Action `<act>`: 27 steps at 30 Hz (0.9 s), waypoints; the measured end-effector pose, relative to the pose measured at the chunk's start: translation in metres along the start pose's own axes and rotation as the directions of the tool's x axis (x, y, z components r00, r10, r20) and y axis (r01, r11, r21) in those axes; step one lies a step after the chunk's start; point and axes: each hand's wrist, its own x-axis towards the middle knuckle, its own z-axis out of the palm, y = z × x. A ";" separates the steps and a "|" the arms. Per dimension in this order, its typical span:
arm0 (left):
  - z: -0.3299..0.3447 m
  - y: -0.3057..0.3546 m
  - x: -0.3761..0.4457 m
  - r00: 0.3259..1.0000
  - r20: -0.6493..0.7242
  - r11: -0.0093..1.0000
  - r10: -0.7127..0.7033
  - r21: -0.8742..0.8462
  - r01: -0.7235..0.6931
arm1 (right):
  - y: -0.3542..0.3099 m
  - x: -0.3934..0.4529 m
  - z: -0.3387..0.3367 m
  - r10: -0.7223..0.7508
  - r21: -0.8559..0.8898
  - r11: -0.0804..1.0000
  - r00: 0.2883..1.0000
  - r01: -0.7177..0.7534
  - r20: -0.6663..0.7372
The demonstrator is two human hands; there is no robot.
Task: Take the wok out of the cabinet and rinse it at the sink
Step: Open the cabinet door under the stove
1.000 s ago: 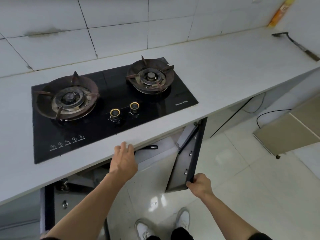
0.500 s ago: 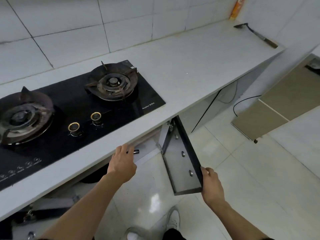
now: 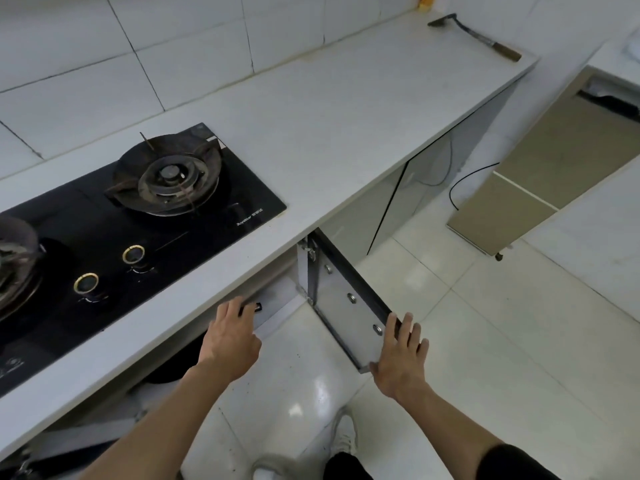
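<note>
My left hand reaches under the counter edge, fingers curled on the wok's black handle (dark wok body sits inside the cabinet). My right hand rests flat, grip wide, against the open cabinet door.

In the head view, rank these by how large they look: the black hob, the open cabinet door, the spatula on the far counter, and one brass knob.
1. black hob, though cut off at the left edge
2. open cabinet door, seen at an angle
3. spatula, far from the camera, so likely understated
4. brass knob
</note>
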 end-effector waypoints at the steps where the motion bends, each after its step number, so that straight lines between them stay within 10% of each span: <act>1: -0.001 0.002 0.002 1.000 0.003 1.000 0.003 0.010 -0.003 | 0.005 0.005 -0.001 -0.007 0.001 1.000 1.000 0.007 -0.004; 27: -0.031 0.023 0.002 0.999 -0.021 0.994 -0.044 -0.102 0.041 | 0.025 0.030 -0.055 -0.107 0.157 0.981 0.993 0.114 -0.054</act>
